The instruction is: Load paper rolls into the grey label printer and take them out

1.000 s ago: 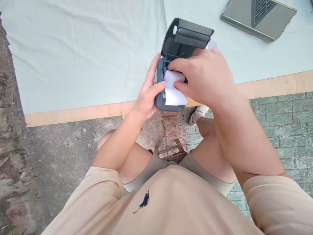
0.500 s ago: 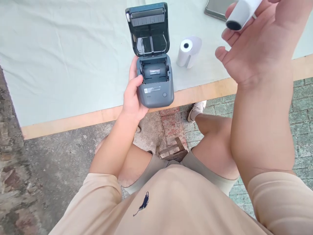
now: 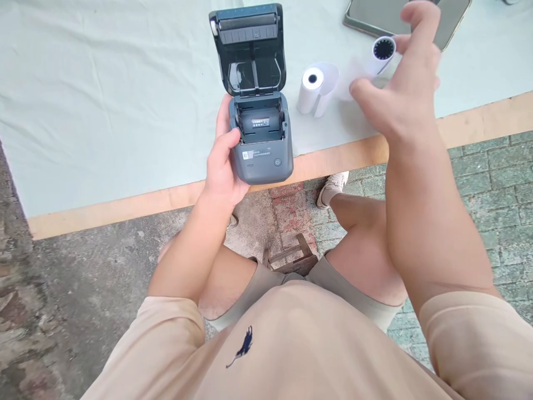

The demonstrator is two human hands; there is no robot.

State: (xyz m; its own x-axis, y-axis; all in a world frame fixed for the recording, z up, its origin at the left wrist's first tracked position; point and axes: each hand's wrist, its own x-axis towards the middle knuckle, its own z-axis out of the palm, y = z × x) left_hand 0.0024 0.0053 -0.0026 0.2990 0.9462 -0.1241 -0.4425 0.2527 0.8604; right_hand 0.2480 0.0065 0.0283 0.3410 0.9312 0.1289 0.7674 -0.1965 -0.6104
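At upper centre, the left hand (image 3: 222, 169) grips the dark grey plastic printer (image 3: 260, 141), its lid open. At upper right, the right hand (image 3: 400, 94) apparently pinches a white paper roll (image 3: 381, 53), partly blurred.

An outdoor work spot, such as a yard or pavement: a wooden table (image 3: 125, 203) covered by a pale green cloth (image 3: 104, 100) stands over weathered brick paving (image 3: 491, 178) on the right and stained concrete ground (image 3: 95, 278) on the left.
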